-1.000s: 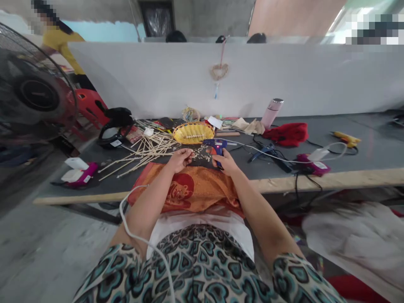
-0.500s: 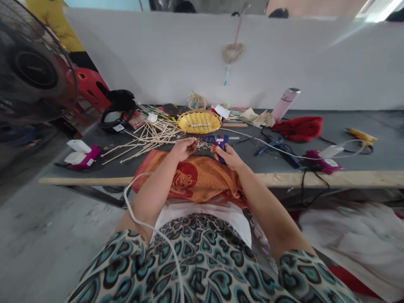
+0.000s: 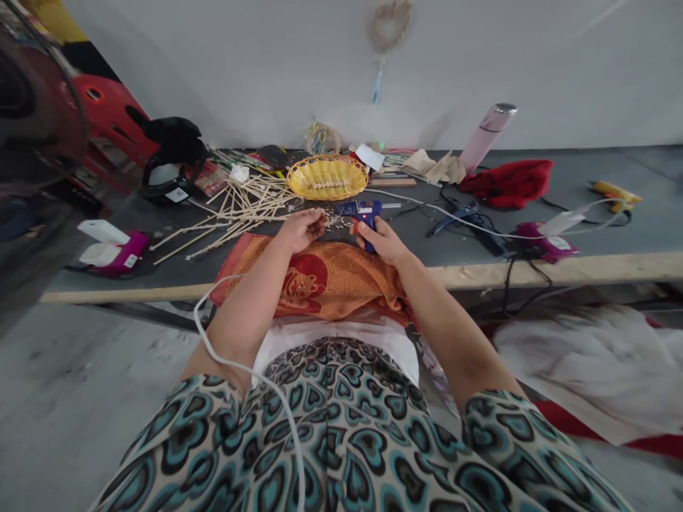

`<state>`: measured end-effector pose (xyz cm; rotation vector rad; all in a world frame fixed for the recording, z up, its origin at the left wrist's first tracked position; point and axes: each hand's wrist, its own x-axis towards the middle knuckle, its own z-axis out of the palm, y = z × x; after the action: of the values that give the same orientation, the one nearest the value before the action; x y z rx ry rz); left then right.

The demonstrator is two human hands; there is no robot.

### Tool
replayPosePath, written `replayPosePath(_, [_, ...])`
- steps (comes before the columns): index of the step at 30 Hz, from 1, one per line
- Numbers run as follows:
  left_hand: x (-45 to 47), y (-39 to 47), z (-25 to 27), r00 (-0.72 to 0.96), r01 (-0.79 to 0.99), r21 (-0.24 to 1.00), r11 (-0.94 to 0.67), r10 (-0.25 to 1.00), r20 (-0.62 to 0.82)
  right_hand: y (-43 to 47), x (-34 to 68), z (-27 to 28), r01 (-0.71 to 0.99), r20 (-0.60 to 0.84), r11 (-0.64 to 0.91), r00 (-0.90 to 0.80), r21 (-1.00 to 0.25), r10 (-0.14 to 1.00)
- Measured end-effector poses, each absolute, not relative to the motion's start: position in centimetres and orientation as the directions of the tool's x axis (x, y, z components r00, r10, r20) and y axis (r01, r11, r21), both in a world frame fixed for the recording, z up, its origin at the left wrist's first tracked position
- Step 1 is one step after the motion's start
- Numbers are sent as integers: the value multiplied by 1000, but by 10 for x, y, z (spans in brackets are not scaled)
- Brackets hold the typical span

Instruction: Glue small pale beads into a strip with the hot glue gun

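Observation:
My right hand [image 3: 385, 240] is wrapped round the handle of a blue glue gun [image 3: 368, 211], a clear glue stick jutting from its back end. The gun's nozzle points left. Facing it, my left hand [image 3: 305, 230] has its fingertips pinched together; whatever is in them is too small to make out. Small pale pieces [image 3: 335, 223] lie scattered on the table between the hands. Just behind stands a yellow woven basket [image 3: 299, 186] with more pale pieces in it. An orange towel [image 3: 341, 274] hangs over the table edge below my wrists.
Thin pale sticks [image 3: 240, 206] lie in a loose pile at the left. To the right are blue-handled pliers [image 3: 453, 219], a red cloth [image 3: 509, 183], a pink bottle [image 3: 486, 139] and a yellow glue gun [image 3: 613, 192]. A white cable [image 3: 442, 215] crosses the table.
The camera view has tilted down, so the table sits higher in the picture. Both hands keep nearly the same pose, the glue gun still in my right hand.

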<state>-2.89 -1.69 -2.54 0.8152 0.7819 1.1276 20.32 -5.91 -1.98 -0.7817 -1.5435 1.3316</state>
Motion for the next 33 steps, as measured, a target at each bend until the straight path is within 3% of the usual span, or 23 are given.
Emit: replayPosePath(33, [-27, -20, -19, 247, -457, 854, 248, 958, -147, -65, 201, -11, -57, 246, 243, -379, -968, 892])
